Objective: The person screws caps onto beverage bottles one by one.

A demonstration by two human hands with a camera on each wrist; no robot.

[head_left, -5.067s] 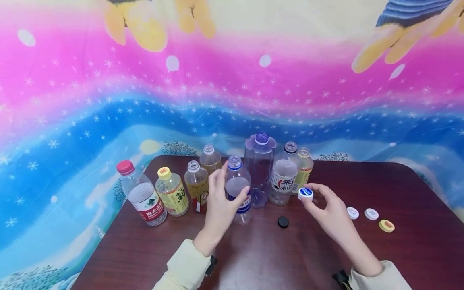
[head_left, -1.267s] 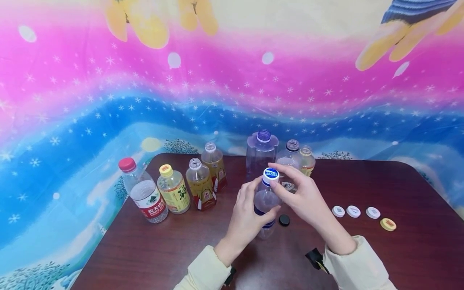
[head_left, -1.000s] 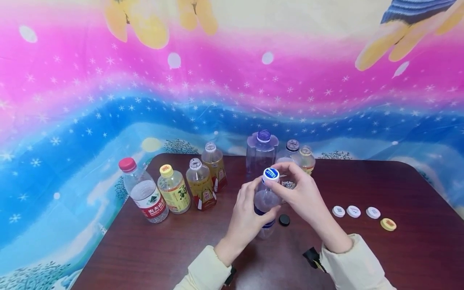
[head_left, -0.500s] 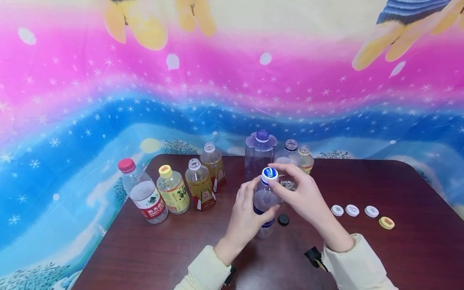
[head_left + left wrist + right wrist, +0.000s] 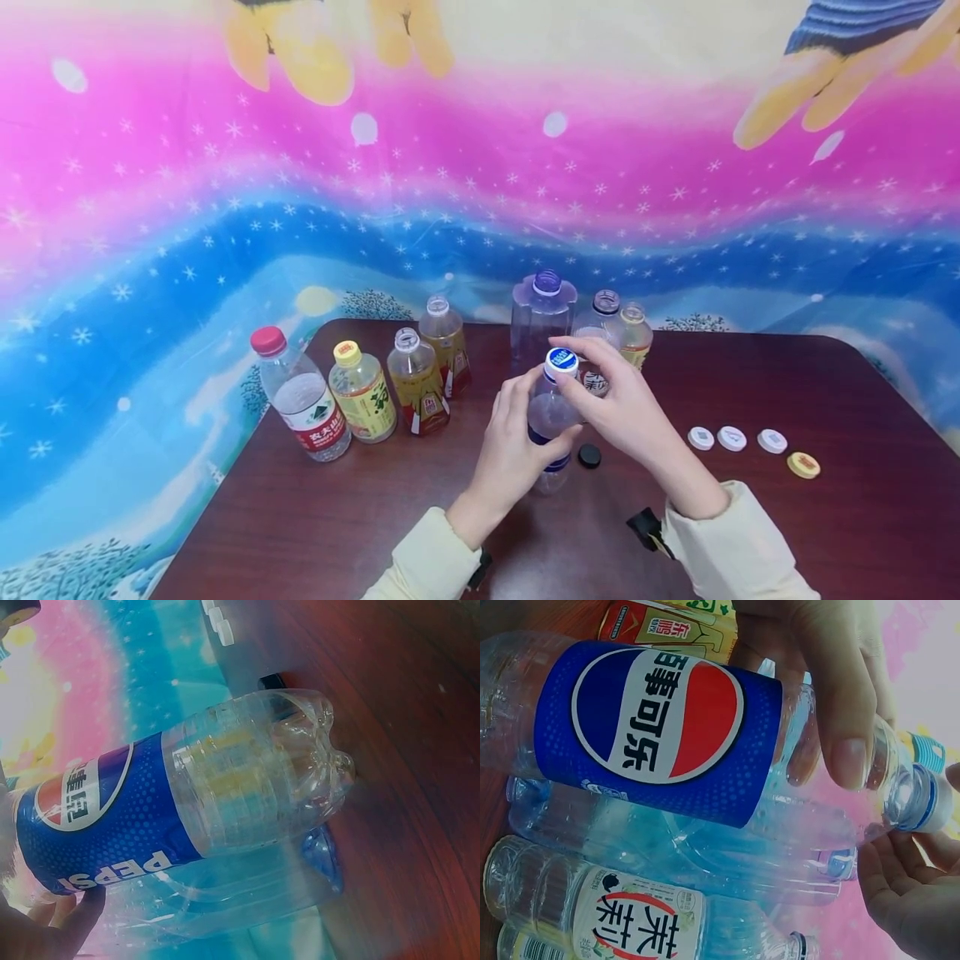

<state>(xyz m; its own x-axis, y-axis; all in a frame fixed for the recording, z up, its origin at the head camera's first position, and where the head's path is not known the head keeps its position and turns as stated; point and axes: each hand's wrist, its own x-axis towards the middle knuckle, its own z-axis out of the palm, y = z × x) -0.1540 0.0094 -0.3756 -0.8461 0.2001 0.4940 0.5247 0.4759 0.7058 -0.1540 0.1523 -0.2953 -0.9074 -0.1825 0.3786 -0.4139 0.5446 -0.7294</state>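
Observation:
My left hand (image 5: 504, 450) grips a clear Pepsi bottle (image 5: 549, 410) round its upper body, holding it upright above the front middle of the table. Its blue label (image 5: 660, 735) shows large in the right wrist view. On the bottle's neck sits a white cap with a blue top (image 5: 561, 361); the thumb and fingers of my right hand (image 5: 630, 408) pinch it from the side. Whether the cap is threaded fully down cannot be told. A black cap (image 5: 589, 456) lies on the table just right of the bottle.
Left stand a red-capped bottle (image 5: 307, 408), a yellow-capped bottle (image 5: 363, 400) and two uncapped tea bottles (image 5: 418, 383). Behind my hands are a purple-tinted bottle (image 5: 542, 321), a jasmine-labelled bottle (image 5: 637, 915) and another uncapped bottle (image 5: 636, 333). White caps (image 5: 731, 438) and a yellow cap (image 5: 803, 465) lie right.
Since the oldest frame the Pepsi bottle has moved right and nearer, and the blue-topped cap has gone onto its neck. Over the last second my right fingers shift and the cap's print turns.

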